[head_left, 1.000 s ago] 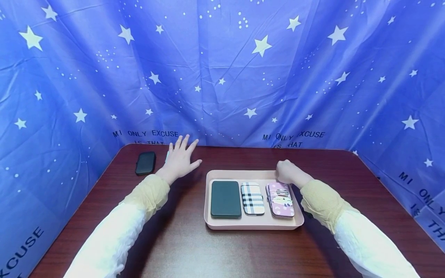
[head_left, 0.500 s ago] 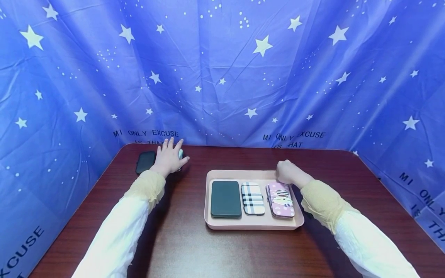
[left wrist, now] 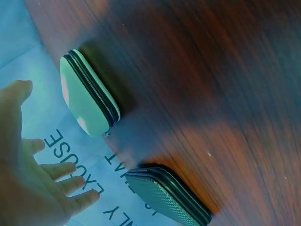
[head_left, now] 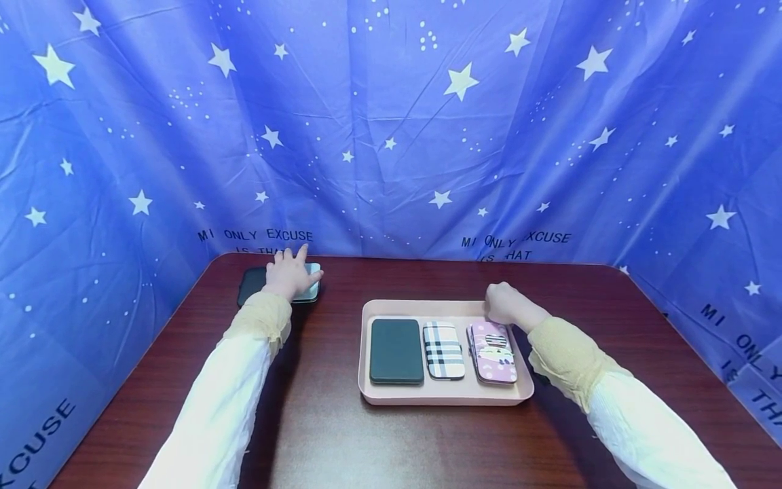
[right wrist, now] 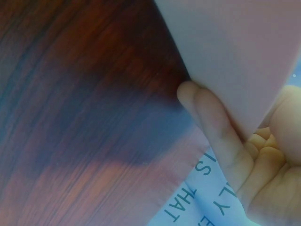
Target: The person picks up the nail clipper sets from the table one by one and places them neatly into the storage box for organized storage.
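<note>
My left hand (head_left: 286, 274) hovers with spread fingers over two small cases at the table's far left. One is a mint-green zip-edged case (left wrist: 89, 96), partly covered by the hand in the head view. The other, a black textured case (left wrist: 164, 193), lies just left of it. In the left wrist view, the fingers stand apart from both cases. My right hand (head_left: 506, 303) grips the far right corner of a pale pink tray (head_left: 446, 396), thumb and fingers on either side of its wall (right wrist: 240, 56).
Inside the tray lie a dark green flat case (head_left: 396, 351), a plaid case (head_left: 444, 350) and a pink patterned case (head_left: 493, 352). A blue star-printed curtain (head_left: 391, 183) hangs behind and beside the brown wooden table (head_left: 342, 441).
My left hand has moved left, from beyond the mint-green case to over the gap between the two cases, uncovering more of the mint-green one. My right hand and the tray have stayed put.
</note>
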### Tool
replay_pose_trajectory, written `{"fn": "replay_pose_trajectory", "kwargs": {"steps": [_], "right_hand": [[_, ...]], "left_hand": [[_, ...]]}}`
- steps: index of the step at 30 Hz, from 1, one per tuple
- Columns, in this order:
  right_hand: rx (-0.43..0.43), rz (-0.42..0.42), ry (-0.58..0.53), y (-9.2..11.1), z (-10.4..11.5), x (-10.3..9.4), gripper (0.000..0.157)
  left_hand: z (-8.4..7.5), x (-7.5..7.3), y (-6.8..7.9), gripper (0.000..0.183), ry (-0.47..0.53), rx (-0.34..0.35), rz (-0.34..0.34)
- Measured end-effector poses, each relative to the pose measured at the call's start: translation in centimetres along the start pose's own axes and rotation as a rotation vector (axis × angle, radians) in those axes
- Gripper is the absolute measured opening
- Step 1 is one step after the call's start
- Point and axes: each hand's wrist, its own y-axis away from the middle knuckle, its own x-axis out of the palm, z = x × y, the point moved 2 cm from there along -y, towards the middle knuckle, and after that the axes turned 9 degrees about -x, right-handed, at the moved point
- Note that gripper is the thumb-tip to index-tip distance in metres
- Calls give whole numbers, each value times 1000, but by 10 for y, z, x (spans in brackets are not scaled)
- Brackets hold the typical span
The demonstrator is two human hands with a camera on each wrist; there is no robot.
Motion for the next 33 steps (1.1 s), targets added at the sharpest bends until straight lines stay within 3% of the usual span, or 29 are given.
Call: {"fn": "replay_pose_trajectory", "kwargs": {"steps": [15, 20, 33], "right_hand": [[-11, 1, -4, 0, 0, 0, 20], [-14, -1, 1, 0, 0, 0, 19], [-12, 14, 10, -2, -3, 2, 20]], "left_hand": [[8, 1, -3, 80, 72, -120, 39], [9, 0, 1, 78, 50, -153, 66], [9, 3, 3, 67, 54, -175, 114]]}}
